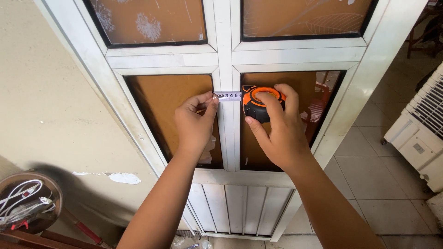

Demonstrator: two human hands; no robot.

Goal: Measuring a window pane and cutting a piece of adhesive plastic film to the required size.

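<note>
The left hand (pixel 196 122) pinches the tape blade (pixel 229 96) end while the right hand (pixel 277 131) grips the orange tape measure (pixel 259 103) across the white door post (pixel 228 129).

Two hands are counted: the left hand (pixel 194 123) and the right hand (pixel 279 133). One orange-and-black tape measure (pixel 259 103) is gripped between them, with one blade (pixel 229 96) drawn out leftward from it. Four tinted glass panes (pixel 166 115) are seen behind the grip. One white air cooler (pixel 422 133) is counted far right of it.
</note>
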